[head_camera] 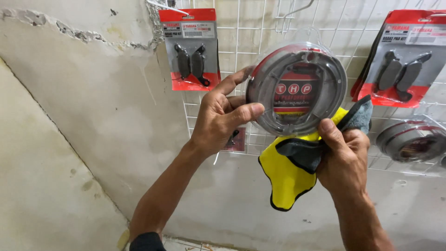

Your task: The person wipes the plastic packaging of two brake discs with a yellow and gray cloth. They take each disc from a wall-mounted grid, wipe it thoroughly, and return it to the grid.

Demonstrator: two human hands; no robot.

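My left hand (220, 116) grips the left edge of a round clear plastic package (297, 86) with brake shoes and a red card inside, held up in front of a white wire wall rack (260, 32). My right hand (344, 155) holds a yellow and grey cloth (285, 169) with black trim against the package's lower edge, thumb pressing on the rim. The cloth hangs down below the package.
Flat red and grey packs of brake pads hang on the rack at upper left (191, 51) and upper right (402, 60). Another round clear package (411, 139) hangs at the right. The plaster wall (83, 116) behind is cracked and stained.
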